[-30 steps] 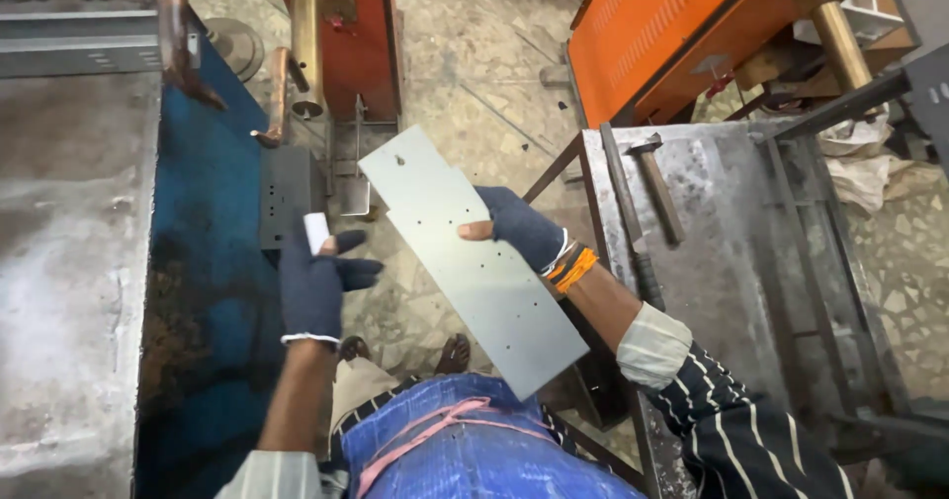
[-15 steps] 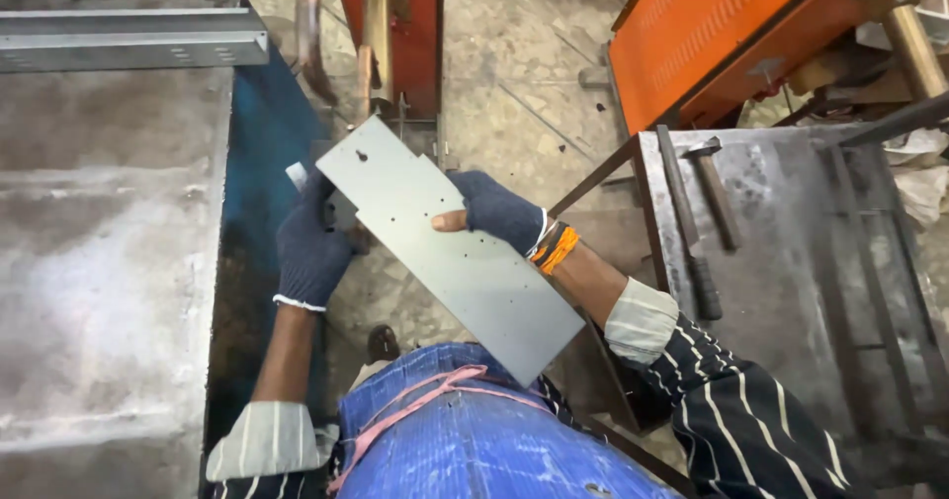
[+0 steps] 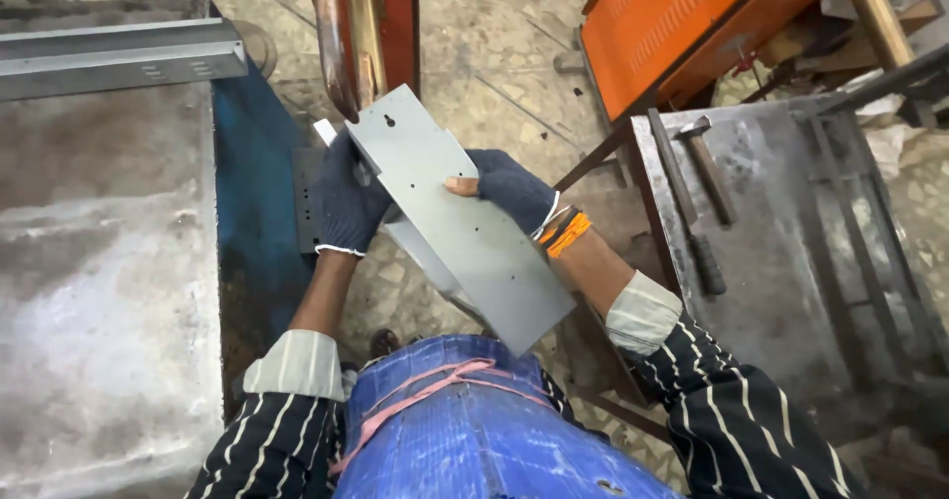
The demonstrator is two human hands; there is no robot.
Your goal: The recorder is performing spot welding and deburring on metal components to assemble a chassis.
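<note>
Broadly, a grey steel bench (image 3: 99,291) fills nine o'clock, and a second bench (image 3: 791,262) at three carries a hammer (image 3: 704,193). An orange cabinet (image 3: 672,25) sits at one. Centre, a long perforated grey plate (image 3: 465,222) tilts from twelve toward six, held off the floor. The left hand (image 3: 346,203) wraps its upper edge, fingers closed on it; the right hand (image 3: 509,188) pinches the opposite edge, probably steadying it.
</note>
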